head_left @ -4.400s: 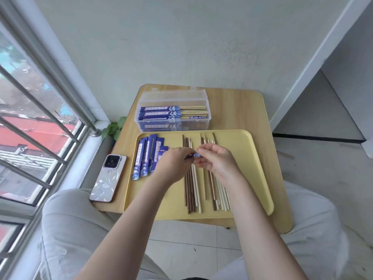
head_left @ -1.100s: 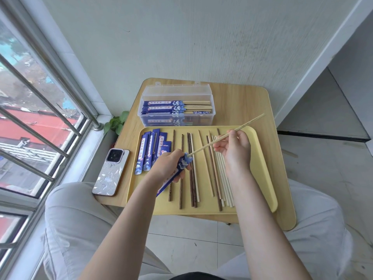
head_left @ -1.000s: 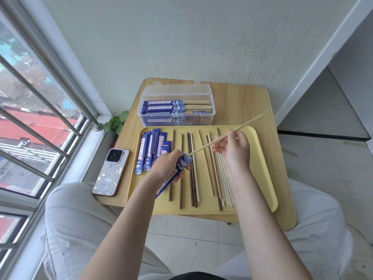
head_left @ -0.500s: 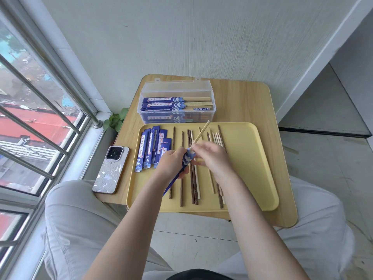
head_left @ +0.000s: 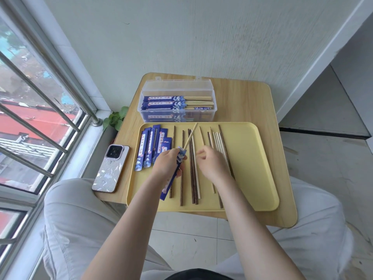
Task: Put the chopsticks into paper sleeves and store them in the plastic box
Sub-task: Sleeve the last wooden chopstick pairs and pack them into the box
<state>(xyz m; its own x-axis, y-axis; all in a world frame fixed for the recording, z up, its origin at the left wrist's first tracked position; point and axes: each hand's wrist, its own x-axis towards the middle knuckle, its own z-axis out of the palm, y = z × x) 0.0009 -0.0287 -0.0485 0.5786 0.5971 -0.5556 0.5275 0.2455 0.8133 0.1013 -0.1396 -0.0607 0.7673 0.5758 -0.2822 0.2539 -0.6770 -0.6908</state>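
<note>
Beside the barred window (head_left: 36, 110), your small wooden table (head_left: 252, 102) carried the yellow tray (head_left: 252, 158), the clear plastic box (head_left: 177, 91) at its far edge and a phone (head_left: 111, 168) on the left. Your left hand (head_left: 167, 164) gripped a blue paper sleeve (head_left: 173, 174) with fingers curled round it, and one pale chopstick (head_left: 190, 136) stuck out of its mouth, pointing towards the box. A second earlier your right hand (head_left: 212, 164) had pinched that chopstick well out to the right and fed its tip in; half a second earlier it was pressed against the sleeve. At this moment it had let go and hung just beside the sleeve, fingers loosely curled, holding nothing that I could see.

That suggested the first stick was seated, and you probably needed its partner from the loose chopsticks (head_left: 217, 142) lying on the tray under your right hand. Spare sleeves (head_left: 149, 146) lay at the tray's left. The box already held several sleeved pairs (head_left: 163, 102), so the job was partway done, with many sticks left.
</note>
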